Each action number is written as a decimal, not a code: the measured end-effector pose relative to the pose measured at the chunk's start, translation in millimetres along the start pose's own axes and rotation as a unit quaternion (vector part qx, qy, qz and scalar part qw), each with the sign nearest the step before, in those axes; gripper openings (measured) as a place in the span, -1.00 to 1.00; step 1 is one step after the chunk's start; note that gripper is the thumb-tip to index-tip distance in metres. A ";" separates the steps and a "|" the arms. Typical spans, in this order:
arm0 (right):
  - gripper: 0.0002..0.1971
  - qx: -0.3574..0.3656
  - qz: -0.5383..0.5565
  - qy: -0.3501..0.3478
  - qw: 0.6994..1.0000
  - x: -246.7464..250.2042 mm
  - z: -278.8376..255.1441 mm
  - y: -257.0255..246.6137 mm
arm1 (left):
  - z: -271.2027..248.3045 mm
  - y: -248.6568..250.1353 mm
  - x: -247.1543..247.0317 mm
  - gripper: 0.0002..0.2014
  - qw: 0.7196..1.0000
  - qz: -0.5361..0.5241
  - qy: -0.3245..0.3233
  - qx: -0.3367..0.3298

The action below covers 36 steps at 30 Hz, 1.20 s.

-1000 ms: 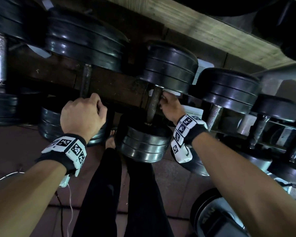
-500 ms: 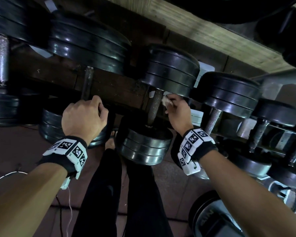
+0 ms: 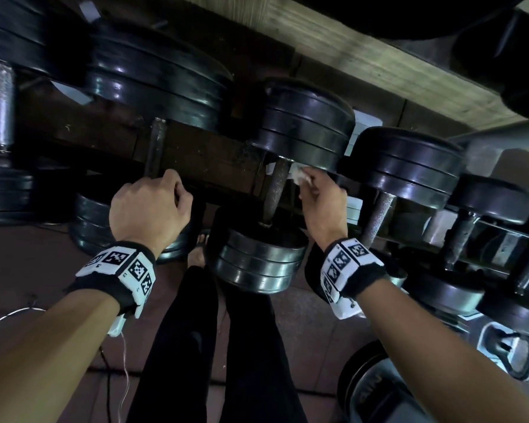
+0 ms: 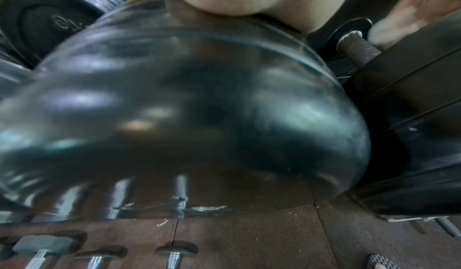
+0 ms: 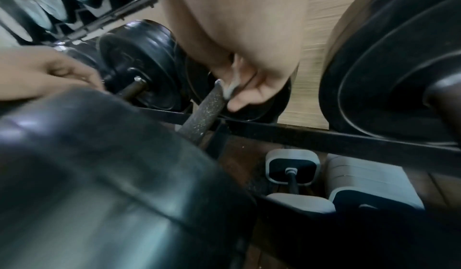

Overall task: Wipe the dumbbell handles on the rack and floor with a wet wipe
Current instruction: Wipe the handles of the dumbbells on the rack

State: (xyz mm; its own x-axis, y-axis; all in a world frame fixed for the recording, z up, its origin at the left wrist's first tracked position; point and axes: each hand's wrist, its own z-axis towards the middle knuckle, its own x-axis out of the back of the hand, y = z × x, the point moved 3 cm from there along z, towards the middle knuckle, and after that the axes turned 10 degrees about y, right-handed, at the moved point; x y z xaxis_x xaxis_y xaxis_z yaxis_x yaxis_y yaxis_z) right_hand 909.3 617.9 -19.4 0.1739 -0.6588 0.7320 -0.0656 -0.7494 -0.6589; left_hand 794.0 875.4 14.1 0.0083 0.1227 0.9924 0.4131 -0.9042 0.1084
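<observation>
Our right hand (image 3: 321,199) pinches a small, crumpled wet wipe (image 3: 300,177) in its curled fingers and holds it against the upper end of a dumbbell handle (image 3: 276,190), just under the black plates. That dumbbell sits on the rack (image 5: 324,137) among several others. Our left hand (image 3: 148,207) is curled over the lower end of the neighbouring dumbbell handle (image 3: 155,148); we cannot tell how firmly it grips.

We judge the wipe to be soft, limp and light, so it needs folding round the bar and squeezing with thumb and fingers. The handle looks rough and knurled, stiff metal, likely to snag or shred thin cloth. The dumbbell itself seems heavy and is best left resting on the rack, wiped in place along the bare bar between the plates.
</observation>
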 end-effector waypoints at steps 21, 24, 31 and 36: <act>-0.73 0.170 -0.010 -0.027 0.985 -11.2 -5.2 -17.3 | -2.0 -1.5 -3.4 -0.82 1.000 -0.008 0.009 0.006; -0.74 0.190 -0.019 -0.201 0.961 -10.4 -23.8 -0.1 | -1.8 -1.6 -3.5 -0.82 1.000 -0.003 0.007 0.005; -0.77 0.156 0.033 -0.053 0.986 -5.0 3.1 -29.4 | -2.1 -2.0 -4.2 -0.82 1.000 0.000 0.016 0.004; -0.76 0.145 -0.073 -0.174 0.971 -26.1 4.5 -22.9 | -2.2 -3.1 -5.7 -0.81 1.000 0.000 0.025 0.001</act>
State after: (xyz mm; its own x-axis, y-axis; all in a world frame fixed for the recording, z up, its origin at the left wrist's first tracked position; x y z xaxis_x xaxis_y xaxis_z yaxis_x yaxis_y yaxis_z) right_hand 910.7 652.5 -24.2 0.4861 -0.4471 0.7509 0.2555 -0.7489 -0.6114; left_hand 790.7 876.7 8.3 -0.0362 0.1023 0.9941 0.4157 -0.9031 0.1080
